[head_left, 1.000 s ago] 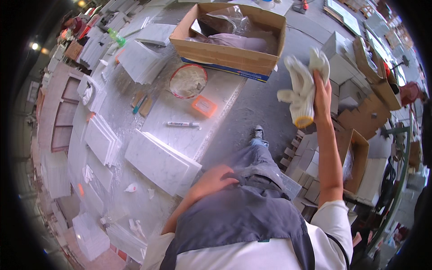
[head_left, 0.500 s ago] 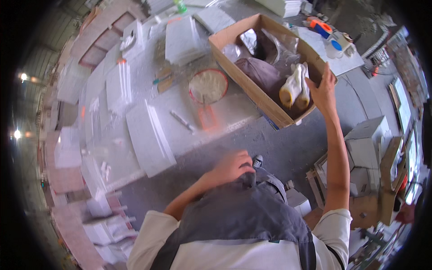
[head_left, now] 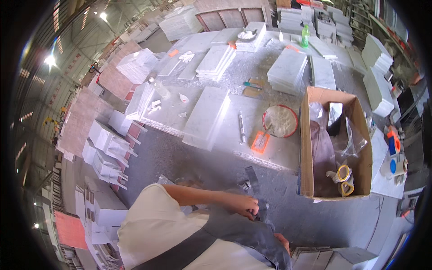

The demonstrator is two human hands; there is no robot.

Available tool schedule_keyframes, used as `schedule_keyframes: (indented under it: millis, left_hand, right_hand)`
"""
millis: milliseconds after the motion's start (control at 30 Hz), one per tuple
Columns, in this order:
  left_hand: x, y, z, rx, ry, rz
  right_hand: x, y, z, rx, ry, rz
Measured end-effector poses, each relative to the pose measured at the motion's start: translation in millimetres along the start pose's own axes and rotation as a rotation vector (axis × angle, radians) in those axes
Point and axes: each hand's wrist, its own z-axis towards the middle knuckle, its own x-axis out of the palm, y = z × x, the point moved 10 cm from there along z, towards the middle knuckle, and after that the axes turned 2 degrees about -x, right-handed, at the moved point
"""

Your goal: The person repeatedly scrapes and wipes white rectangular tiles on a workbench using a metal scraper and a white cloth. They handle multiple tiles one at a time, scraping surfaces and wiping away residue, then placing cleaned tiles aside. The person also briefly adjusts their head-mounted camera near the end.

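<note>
My left hand (head_left: pixel 246 206) is closed at the front of my dark grey apron (head_left: pixel 240 236), its fingers curled against the cloth. Only part of my right hand (head_left: pixel 282 241) shows past the apron's right edge; its fingers are mostly hidden. A dark strap (head_left: pixel 252 180) sticks out beyond my left hand. An open cardboard box (head_left: pixel 305 166) stands to the right, away from both hands. It holds white gloves with yellow cuffs (head_left: pixel 344 173), a brownish-purple cloth item (head_left: pixel 320 146), clear plastic (head_left: pixel 353 139) and a dark, shiny object (head_left: pixel 335 118).
Ahead, the worktable (head_left: pixel 274 159) carries stacks of white slabs (head_left: pixel 288 67), a red-rimmed bowl of pale material (head_left: pixel 280 121), a marker (head_left: pixel 242 126), an orange card (head_left: pixel 260 142) and a green bottle (head_left: pixel 305 37). More slabs sit on racks (head_left: pixel 108 139) at left. Cartons (head_left: pixel 333 258) lie low at right.
My view has swung left, so the box now appears farther right and more upright. My right hand has left the box's edge and come down beside the apron. My left hand stays at the apron.
</note>
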Motion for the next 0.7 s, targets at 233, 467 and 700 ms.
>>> schedule_keyframes:
  millis: [233, 467, 700]
  left_hand:
    - [-6, -4, -3, 0.063, 0.049, 0.047]
    - [-2, 0, 0, 0.008, 0.154, 0.121]
    - [4, 22, -14, -0.025, 0.068, 0.111]
  right_hand:
    - [-7, 9, 27, -0.001, 0.000, -0.167]
    - [-13, 14, 29, 0.036, -0.050, -0.271]
    - [5, 13, 28, 0.025, 0.077, -0.173]
